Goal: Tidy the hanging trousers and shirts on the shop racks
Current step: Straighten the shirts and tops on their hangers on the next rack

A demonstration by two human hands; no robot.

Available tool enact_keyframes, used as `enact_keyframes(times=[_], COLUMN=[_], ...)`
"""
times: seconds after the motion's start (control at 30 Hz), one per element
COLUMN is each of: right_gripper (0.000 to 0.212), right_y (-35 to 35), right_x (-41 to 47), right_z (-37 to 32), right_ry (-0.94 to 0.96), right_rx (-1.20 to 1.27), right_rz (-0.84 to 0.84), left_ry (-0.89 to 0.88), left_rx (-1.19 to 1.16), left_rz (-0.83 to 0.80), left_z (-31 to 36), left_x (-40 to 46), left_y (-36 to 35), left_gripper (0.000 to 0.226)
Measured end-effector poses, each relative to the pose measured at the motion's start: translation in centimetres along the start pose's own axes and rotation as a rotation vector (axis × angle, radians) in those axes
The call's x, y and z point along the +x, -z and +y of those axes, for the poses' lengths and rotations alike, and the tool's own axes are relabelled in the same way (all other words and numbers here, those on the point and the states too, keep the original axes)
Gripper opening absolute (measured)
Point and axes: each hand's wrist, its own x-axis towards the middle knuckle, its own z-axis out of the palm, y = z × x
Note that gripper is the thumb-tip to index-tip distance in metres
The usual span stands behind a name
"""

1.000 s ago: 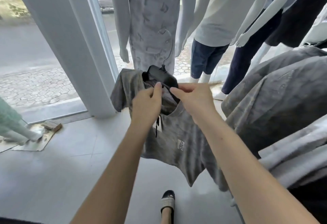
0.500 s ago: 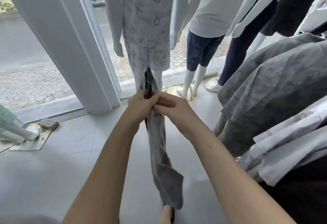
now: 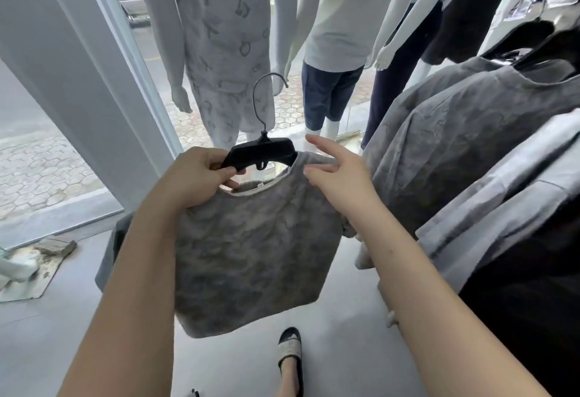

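A grey patterned T-shirt (image 3: 251, 252) hangs in front of me on a black hanger (image 3: 263, 152) with a metal hook. My left hand (image 3: 194, 177) grips the hanger's left end together with the shirt's collar. My right hand (image 3: 335, 170) has its fingers spread and rests on the shirt's right shoulder, where the cloth lies over the hanger's end. The shirt faces me flat, its left sleeve hanging behind my left forearm.
At the right hang more grey shirts (image 3: 464, 145) and light folded garments (image 3: 508, 208) on a rack. Several dressed mannequins (image 3: 219, 36) stand ahead by the window. A white pillar (image 3: 78, 83) is at the left. My sandalled foot (image 3: 290, 356) is on the grey floor.
The shirt turned from edge-on to facing me flat. My right hand let go of the collar and opened onto the right shoulder; my left hand kept hold of the hanger.
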Motion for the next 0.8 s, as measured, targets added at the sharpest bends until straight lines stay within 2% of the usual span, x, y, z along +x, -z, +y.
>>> enact_keyframes(times=[0.33, 0.67, 0.8], right_gripper=[0.052, 0.053, 0.056], right_y=[4.9, 14.4, 17.5], right_x=[-1.4, -0.6, 1.0], right_z=[1.3, -0.1, -1.2], right_ry=[0.053, 0.063, 0.05], right_rx=[0.025, 0.054, 0.101], right_rz=[0.027, 0.274, 0.344], left_ry=[-0.196, -0.396, -0.469], left_rx=[0.001, -0.134, -0.133], left_rz=[-0.056, -0.246, -0.278], left_z=[5.4, 13.5, 17.2], left_x=[1.2, 7.0, 10.0], left_y=[-2.9, -8.5, -11.5], left_gripper=[0.028, 0.039, 0.03])
